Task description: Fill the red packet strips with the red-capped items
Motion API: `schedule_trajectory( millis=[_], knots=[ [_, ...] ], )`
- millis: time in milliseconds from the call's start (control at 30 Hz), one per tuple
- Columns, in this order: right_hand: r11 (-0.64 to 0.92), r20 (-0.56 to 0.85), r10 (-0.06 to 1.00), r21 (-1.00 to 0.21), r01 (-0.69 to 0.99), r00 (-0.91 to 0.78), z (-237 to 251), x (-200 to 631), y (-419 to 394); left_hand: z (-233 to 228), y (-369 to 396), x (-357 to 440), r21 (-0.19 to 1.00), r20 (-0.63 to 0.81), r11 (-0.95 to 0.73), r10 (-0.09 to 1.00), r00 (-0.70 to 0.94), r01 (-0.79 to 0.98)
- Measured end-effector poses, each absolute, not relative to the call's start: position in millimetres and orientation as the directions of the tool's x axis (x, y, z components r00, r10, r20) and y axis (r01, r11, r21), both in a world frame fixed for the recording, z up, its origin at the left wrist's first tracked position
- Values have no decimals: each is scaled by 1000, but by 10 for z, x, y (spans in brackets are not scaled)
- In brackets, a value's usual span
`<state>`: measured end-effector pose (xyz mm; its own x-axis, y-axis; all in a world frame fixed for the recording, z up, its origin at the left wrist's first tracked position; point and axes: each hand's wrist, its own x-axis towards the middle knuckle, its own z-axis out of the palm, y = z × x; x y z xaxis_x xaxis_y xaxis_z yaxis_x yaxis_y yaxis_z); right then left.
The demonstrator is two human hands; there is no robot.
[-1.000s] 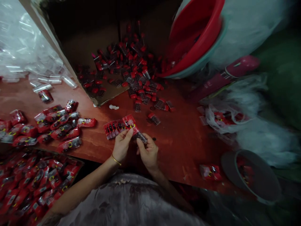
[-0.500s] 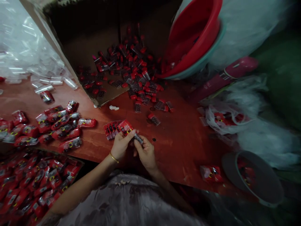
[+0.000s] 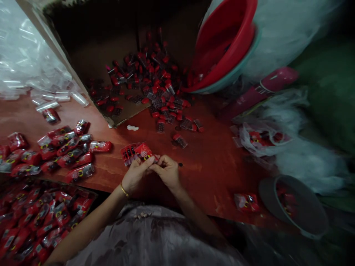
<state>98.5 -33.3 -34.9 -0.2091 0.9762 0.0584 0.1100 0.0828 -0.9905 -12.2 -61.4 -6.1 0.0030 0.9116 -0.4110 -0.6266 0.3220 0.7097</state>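
Over the front of the table, my left hand (image 3: 136,174) is closed on a red printed card (image 3: 143,149) with yellow and black marks. Close against it, my right hand (image 3: 168,170) is pinched at the card's right end, thumb and fingertips together. Whatever else lies between the fingertips is hidden. Just left of the card, a row of small red, black and clear pieces (image 3: 127,155) lies on the table. Small clear tubes with red caps (image 3: 180,140) lie beyond my hands.
A cardboard box (image 3: 111,123) on its side spills red-capped tubes. Wrapped red packets (image 3: 72,155) lie left, above a full box of packets (image 3: 36,218). Clear sleeves (image 3: 52,96) lie back left. A red basin (image 3: 244,33), pink bottle (image 3: 257,92) and grey tub (image 3: 310,221) stand right.
My hands have drawn together at the red card. The dark tube that showed between my fingers is now out of sight. The whole view has shifted slightly.
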Motion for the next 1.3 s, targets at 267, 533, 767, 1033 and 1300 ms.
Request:
schedule_trajectory(
  millis=[267,533,767,1033,1300],
  knots=[
    [501,416,858,-556,663,-300,-228,1154,21,68,-699,-768,609,-611,346,778,-144,-714],
    [289,300,929,-212,934,-219,-583,1799,423,144,-574,-1740,599,-576,-206,560,-595,-774],
    [314,303,921,-205,927,-245,-564,1726,77,48,-564,-1065,916,-322,123,794,-515,-382],
    [456,416,859,-356,816,-299,-502,1451,-184,-300,-287,-562,463,93,-12,995,-35,886],
    [542,460,818,-420,728,-344,-444,1293,-246,-389,-297,-550,348,125,-32,992,-13,937]
  ],
)
